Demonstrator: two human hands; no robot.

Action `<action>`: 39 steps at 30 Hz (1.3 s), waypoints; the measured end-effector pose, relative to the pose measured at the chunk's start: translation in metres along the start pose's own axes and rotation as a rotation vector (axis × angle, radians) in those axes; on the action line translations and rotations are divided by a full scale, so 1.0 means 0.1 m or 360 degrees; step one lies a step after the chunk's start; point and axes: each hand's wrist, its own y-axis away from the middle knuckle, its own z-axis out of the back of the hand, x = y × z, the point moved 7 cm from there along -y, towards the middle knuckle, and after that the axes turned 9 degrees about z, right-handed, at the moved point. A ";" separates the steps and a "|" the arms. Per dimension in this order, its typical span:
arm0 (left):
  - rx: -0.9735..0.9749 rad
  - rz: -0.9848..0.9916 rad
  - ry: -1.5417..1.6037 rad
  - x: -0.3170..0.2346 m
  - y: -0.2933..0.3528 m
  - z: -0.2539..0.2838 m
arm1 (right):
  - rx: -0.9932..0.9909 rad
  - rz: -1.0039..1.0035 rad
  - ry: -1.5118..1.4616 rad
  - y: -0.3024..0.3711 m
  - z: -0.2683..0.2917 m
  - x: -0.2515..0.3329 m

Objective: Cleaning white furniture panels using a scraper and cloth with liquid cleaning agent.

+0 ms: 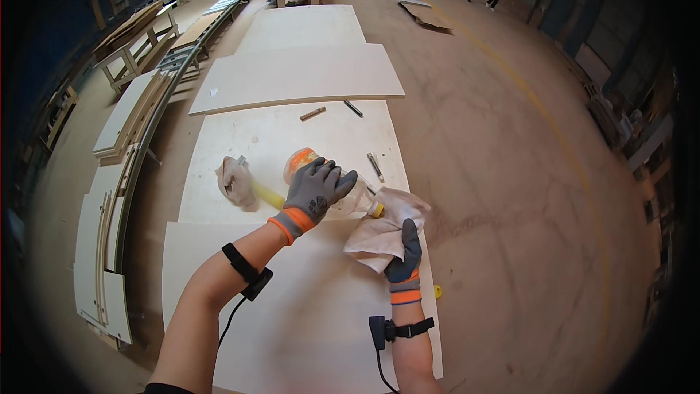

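Note:
My left hand (313, 193), in a grey glove with an orange cuff, is closed around a clear plastic bottle (357, 201). The bottle has an orange label and a yellow cap; it lies tilted over the white board (306, 135), cap end toward a cloth. That pale, stained cloth (386, 226) is gripped by my right hand (406, 255), gloved alike, at the board's right edge. The bottle's cap end touches or overlaps the cloth. Left of my left hand lies a crumpled, stained whitish bundle (237, 182) beside a yellow cylindrical piece (268, 195).
A brown stick-like piece (313, 114), a black pen-like item (353, 108) and another slim marker-like item (375, 167) lie on the board. More white panels (299, 73) extend ahead. A roller conveyor (179, 58) with stacked boards (120, 124) runs left. Two people walk far right.

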 end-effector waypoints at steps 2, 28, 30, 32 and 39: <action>0.0027 -0.0033 -0.0029 -0.02 -0.05 -0.01 | -0.0020 -0.0002 0.0001 0.02 0.09 -0.02; -0.0139 0.1197 0.0820 0.00 0.85 -0.51 | 0.0446 0.0600 0.2924 0.10 0.72 0.88; 0.0225 0.0810 0.0964 -0.66 1.14 -0.18 | 0.0485 0.0581 0.3465 -0.11 0.78 0.64; 0.0611 0.0588 0.0987 -1.19 1.49 -0.12 | 0.0497 0.0571 0.3416 -0.33 0.77 0.66; 0.0949 0.0491 0.0628 -1.36 1.58 -0.07 | 0.0785 0.0411 0.3570 0.47 0.89 0.63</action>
